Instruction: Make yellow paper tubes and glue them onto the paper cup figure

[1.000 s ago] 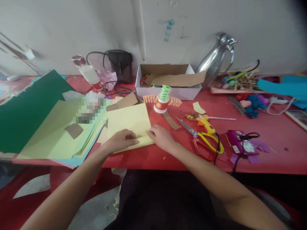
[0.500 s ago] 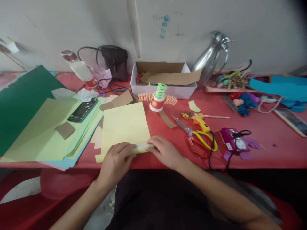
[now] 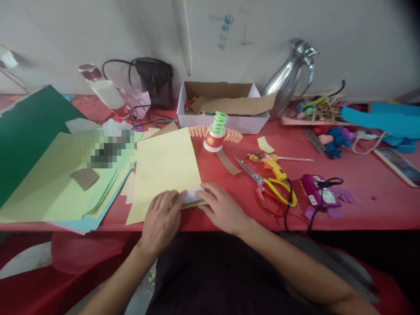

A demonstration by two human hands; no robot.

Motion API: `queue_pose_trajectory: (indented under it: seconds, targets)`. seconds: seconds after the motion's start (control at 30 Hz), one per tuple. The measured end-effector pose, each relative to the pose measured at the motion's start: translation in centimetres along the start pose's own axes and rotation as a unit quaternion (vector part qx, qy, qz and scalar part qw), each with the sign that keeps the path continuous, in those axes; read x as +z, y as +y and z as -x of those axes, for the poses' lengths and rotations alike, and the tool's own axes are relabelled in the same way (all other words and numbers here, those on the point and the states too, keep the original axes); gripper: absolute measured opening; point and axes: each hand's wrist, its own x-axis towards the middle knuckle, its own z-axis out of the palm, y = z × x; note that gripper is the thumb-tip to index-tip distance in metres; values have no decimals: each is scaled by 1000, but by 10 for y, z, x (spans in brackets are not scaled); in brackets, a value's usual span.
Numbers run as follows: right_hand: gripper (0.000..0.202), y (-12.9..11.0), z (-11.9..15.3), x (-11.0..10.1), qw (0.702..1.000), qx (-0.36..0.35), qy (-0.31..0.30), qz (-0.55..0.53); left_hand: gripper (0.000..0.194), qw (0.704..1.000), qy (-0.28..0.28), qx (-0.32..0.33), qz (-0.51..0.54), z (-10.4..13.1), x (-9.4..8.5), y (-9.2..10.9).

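Note:
A pale yellow sheet of paper (image 3: 166, 162) lies in front of me, its near edge at the table's front. My left hand (image 3: 161, 218) is closed on that edge, fingers over the top. My right hand (image 3: 225, 208) grips the near right corner, thumb tucked towards the underside. Between the two hands the edge is turned up, and a small white strip (image 3: 192, 195) shows there. The parts of the edge under my fingers are hidden. Beyond the sheet stands a red and white paper cup (image 3: 214, 142) with a green folded strip on top and orange folded strips at its sides.
Scissors (image 3: 262, 179) and a yellow glue gun (image 3: 274, 166) lie to the right, near a purple device (image 3: 320, 192) with a black cord. Stacked coloured paper (image 3: 49, 179) covers the left. Behind stand a white box (image 3: 226, 124) and a metal jug (image 3: 288, 78).
The sheet's near left corner, curled up before, now lies flatter. More of the white strip shows between my hands. The sheet has shifted slightly left in view.

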Motion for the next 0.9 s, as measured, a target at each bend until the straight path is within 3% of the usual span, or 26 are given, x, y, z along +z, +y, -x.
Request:
queue_pose_trajectory:
  seconds: [0.1,0.2,0.27,0.37,0.43,0.47,0.57,0.67,0.8,0.9]
  targets:
    - [40,-3,12,-8,1000,-7,17,2,52,999,-28,-5,21,1,-2,1]
    - [32,5,28,-29,998,12,60,24,56,999,-23,7,29,6,-1,-1]
    - [19,21,39,-50,991,69,107,43,56,999,-9,-1,37,10,3,-4]
    - [13,58,49,-85,960,211,159,93,64,998,-8,-5,57,15,11,-8]
    - [11,87,49,-103,920,342,133,140,62,997,-15,-4,82,16,15,-11]
    - [15,100,47,-109,906,374,129,151,60,995,-16,-6,95,16,16,-13]
    - [28,130,37,-119,887,427,100,146,55,993,-6,-19,118,14,19,-14]
    - [28,144,29,-123,878,459,64,117,48,988,18,-38,146,11,19,-10]
    - [17,146,26,-130,880,466,44,78,40,970,73,-127,192,12,14,-3]
    - [24,140,31,-132,878,469,59,72,38,931,125,-266,217,19,8,-3]
